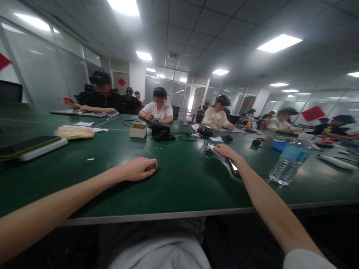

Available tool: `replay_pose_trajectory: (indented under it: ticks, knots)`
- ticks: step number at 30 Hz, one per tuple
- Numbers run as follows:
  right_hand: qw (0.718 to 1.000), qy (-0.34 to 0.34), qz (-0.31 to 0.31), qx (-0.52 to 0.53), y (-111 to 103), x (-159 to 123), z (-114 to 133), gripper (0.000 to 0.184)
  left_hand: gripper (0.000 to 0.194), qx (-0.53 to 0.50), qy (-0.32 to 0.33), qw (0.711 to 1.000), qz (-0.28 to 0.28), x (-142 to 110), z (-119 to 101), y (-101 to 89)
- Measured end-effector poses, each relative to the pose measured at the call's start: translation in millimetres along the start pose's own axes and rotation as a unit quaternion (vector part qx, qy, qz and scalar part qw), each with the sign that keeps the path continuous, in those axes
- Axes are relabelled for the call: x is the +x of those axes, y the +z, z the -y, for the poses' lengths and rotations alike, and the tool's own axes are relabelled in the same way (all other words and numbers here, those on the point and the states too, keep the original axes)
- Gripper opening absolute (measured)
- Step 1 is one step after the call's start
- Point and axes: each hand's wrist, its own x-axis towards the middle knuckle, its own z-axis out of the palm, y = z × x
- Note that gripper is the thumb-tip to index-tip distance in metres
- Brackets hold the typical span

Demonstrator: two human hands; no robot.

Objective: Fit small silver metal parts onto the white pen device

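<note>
Head view: right hand (226,151) closed over a blurred white-and-black handheld device (228,163) on the dark green table (179,186), left hand (138,169) loosely curled and apparently empty, open tabletop between them, both just beyond the grey front edge (157,214).

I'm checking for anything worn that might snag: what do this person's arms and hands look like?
The left arm and right arm are bare, and the left hand and right hand wear no gloves. A pale short sleeve shows on the right arm. The left hand seems to have a thin ring on one finger. No cables or watch show.
</note>
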Motion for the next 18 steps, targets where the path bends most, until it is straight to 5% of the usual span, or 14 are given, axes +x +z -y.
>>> replay_pose_trajectory:
  ticks: [18]
  knots:
    - [0.999, -0.014, -0.030, -0.035, 0.4, 5.5, -5.3, 0.044, 0.022, 0.001, 0.006, 1.000, -0.001, 0.3, 2.8, 1.1]
